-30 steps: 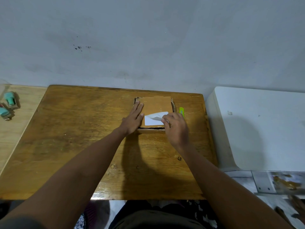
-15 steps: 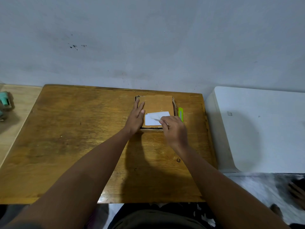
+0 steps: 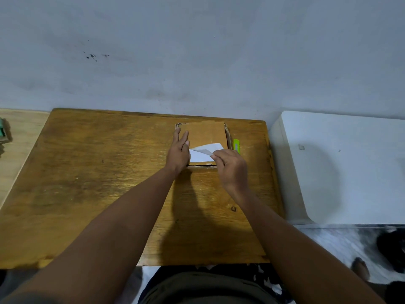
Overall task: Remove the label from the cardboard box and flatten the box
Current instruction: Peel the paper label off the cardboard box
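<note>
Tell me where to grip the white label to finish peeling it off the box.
Grip the lifted flap of the label, where the right hand already pinches it, coming from the right and near side. That corner is folded back, grey underside up; the rest probably still sticks to the cardboard box. Likely pull toward the left, low, while the left hand presses the box down.

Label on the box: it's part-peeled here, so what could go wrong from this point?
The label could tear: the right hand pinches only one lifted corner while the rest lies stuck to the box. The box could slide, since the left hand only presses flat along its left edge. The green cutter lies close beside the box, so a hard pull might knock it.
</note>
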